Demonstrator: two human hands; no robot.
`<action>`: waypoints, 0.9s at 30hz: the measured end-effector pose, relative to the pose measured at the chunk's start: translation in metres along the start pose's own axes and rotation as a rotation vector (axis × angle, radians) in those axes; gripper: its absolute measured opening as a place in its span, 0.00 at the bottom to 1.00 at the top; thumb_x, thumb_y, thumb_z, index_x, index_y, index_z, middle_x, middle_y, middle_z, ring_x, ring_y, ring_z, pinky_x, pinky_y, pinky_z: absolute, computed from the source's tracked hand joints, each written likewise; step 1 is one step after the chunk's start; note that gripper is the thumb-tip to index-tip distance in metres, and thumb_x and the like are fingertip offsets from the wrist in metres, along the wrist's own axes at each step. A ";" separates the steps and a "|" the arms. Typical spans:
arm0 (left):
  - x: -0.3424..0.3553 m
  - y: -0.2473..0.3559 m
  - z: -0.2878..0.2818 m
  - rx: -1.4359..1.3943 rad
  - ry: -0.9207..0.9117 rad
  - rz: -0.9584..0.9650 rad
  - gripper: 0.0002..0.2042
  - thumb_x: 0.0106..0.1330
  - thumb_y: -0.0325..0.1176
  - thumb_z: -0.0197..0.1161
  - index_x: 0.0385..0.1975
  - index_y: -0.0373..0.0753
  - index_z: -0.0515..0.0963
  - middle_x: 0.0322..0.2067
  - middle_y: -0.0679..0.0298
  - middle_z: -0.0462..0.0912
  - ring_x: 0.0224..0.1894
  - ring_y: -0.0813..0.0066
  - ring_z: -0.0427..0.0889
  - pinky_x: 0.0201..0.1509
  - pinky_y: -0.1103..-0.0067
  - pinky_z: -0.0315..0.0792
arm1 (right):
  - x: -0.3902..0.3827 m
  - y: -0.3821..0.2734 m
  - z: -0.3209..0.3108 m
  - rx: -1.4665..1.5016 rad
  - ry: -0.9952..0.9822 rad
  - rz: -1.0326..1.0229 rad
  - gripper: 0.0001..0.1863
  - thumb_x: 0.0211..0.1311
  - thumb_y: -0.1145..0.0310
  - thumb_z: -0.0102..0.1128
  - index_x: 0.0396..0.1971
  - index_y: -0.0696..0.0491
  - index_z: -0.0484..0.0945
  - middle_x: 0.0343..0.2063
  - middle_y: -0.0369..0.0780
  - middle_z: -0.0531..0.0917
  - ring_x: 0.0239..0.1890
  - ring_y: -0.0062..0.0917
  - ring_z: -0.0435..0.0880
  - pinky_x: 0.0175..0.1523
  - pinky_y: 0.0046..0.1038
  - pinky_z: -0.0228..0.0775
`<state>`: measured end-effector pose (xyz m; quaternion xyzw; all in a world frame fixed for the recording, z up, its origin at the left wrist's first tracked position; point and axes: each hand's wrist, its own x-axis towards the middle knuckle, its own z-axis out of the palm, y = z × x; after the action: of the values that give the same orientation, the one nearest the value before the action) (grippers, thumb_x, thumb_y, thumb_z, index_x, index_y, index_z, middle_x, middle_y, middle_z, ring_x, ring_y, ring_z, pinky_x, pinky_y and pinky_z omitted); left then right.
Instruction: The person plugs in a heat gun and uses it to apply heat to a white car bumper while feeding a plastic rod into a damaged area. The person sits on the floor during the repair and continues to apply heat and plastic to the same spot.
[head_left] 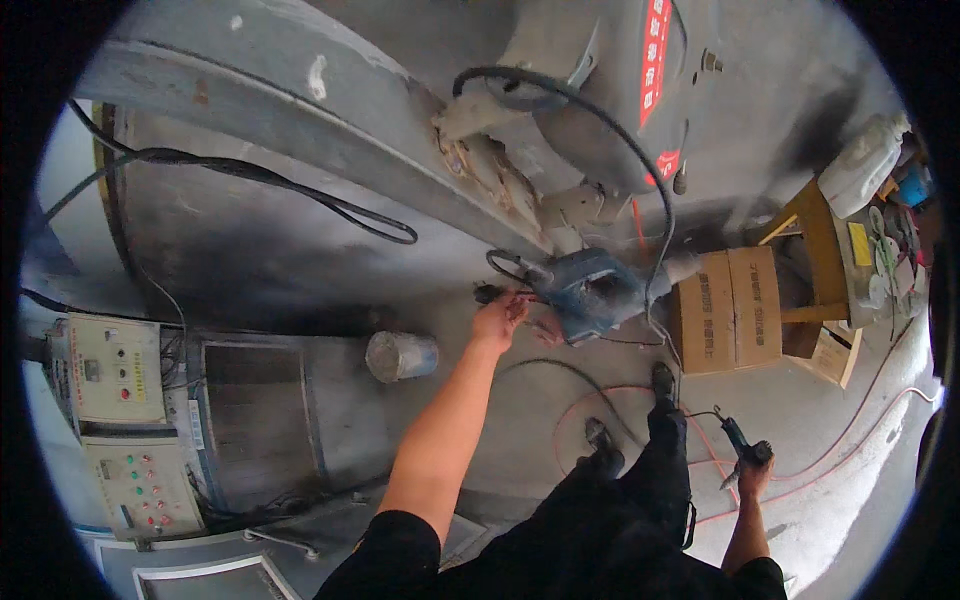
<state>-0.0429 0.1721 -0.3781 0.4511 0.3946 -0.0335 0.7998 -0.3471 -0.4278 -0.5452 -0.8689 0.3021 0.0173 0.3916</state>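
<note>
My left hand (497, 320) reaches forward with fingers closed on a small dark thing that looks like a black plug (487, 293); its details are blurred. Right beside that hand stands a dusty blue machine (590, 290), perhaps a motor or pump, with a cord looping over it. Low at my right side, my right hand (755, 475) is wrapped round a dark green angle grinder (738, 438). A cord leaves the grinder's far end. The palm side of the right hand is hidden.
A dusty bucket (400, 357) stands left of my left hand, past which control boxes (118, 370) line the left side. A cardboard box (730, 310) and a cluttered yellow table (825, 255) are at right. Hoses (830, 462) and cables cross the floor; a large grey machine (630, 90) rises ahead.
</note>
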 end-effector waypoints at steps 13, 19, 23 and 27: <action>0.093 -0.112 -0.120 0.947 0.427 0.533 0.14 0.56 0.33 0.66 0.40 0.33 0.76 0.32 0.48 0.83 0.36 0.50 0.83 0.39 0.64 0.74 | 0.006 -0.027 -0.098 -0.133 -0.068 0.125 0.21 0.37 0.77 0.65 0.38 0.56 0.73 0.35 0.41 0.77 0.39 0.30 0.77 0.49 0.31 0.69; 0.071 -0.189 -0.209 1.242 0.452 0.393 0.14 0.59 0.32 0.60 0.43 0.34 0.76 0.39 0.48 0.81 0.42 0.48 0.81 0.44 0.62 0.74 | 0.005 -0.091 -0.087 -0.192 -0.182 -0.053 0.25 0.38 0.77 0.69 0.41 0.55 0.71 0.37 0.39 0.76 0.41 0.30 0.77 0.51 0.30 0.68; 0.033 -0.248 -0.242 1.537 0.433 0.162 0.13 0.60 0.30 0.58 0.44 0.38 0.76 0.41 0.52 0.81 0.43 0.51 0.81 0.46 0.63 0.76 | -0.006 -0.156 -0.077 -0.188 -0.267 -0.122 0.22 0.40 0.75 0.71 0.37 0.55 0.71 0.33 0.39 0.78 0.36 0.30 0.77 0.47 0.31 0.70; -0.006 -0.312 -0.274 1.576 0.416 -0.213 0.13 0.60 0.29 0.56 0.46 0.41 0.77 0.44 0.55 0.81 0.47 0.56 0.81 0.48 0.64 0.77 | 0.010 -0.175 -0.064 -0.341 -0.411 -0.292 0.22 0.36 0.76 0.70 0.35 0.54 0.70 0.31 0.40 0.77 0.36 0.33 0.78 0.45 0.33 0.70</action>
<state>-0.3392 0.1909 -0.6679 0.8376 0.4362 -0.2921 0.1512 -0.2576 -0.3874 -0.3860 -0.9347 0.0814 0.1868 0.2912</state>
